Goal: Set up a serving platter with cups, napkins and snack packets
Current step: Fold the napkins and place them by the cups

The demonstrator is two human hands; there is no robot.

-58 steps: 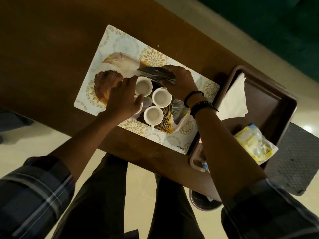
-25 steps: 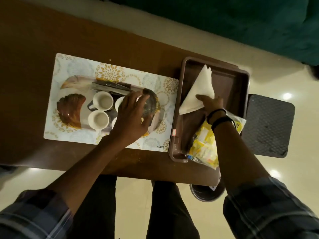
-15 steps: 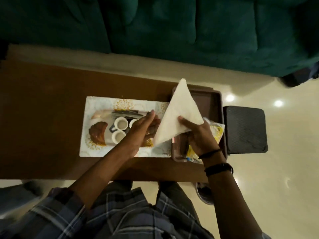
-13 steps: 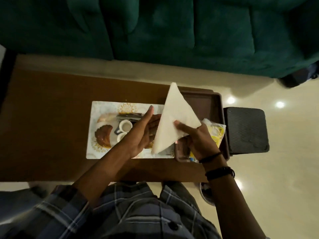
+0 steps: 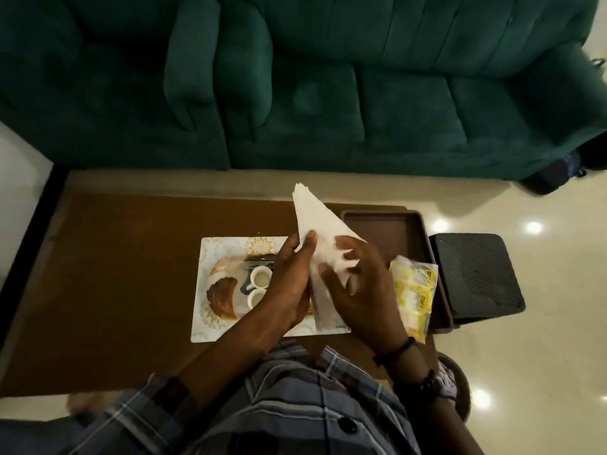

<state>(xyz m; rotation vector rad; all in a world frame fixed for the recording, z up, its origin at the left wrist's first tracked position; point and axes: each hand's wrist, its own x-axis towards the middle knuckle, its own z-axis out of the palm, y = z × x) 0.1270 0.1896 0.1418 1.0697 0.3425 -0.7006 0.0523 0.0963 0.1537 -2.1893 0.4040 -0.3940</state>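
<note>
Obs.: both hands are raised over the bench (image 5: 131, 274), with the napkin stack (image 5: 320, 224) between them. It is a white folded triangle with layered edges showing at the tip.

Long axis: runs away from me, apex toward the green sofa (image 5: 328, 93), broad end down between my palms.

Left hand (image 5: 289, 284): fingers (image 5: 307, 239) lie close together along the stack's left edge and pinch it against the thumb.

Right hand (image 5: 361, 290): fingers (image 5: 345, 243) are spread across the face of the stack, the tips curled in and nipping the paper. Judgement: I am separating or squaring the plies before setting them down.

Key relation: the serving platter (image 5: 223, 290), shell-patterned, sits on the floral placemat (image 5: 210, 251) below and to the left of the napkins, partly under my left forearm. Two white cups (image 5: 261, 277) stand on it. The left hand is nearer to it, so the placement goes down and leftward, and must avoid the cups.

The yellow snack packets (image 5: 415, 290) lie at the near right of the brown tray (image 5: 387, 224), just beside my right wrist and not yet on the platter.

Writing: dark print on the packets, possibly starting "ZO", but too blurred to read in full. No legible text elsewhere.
</note>
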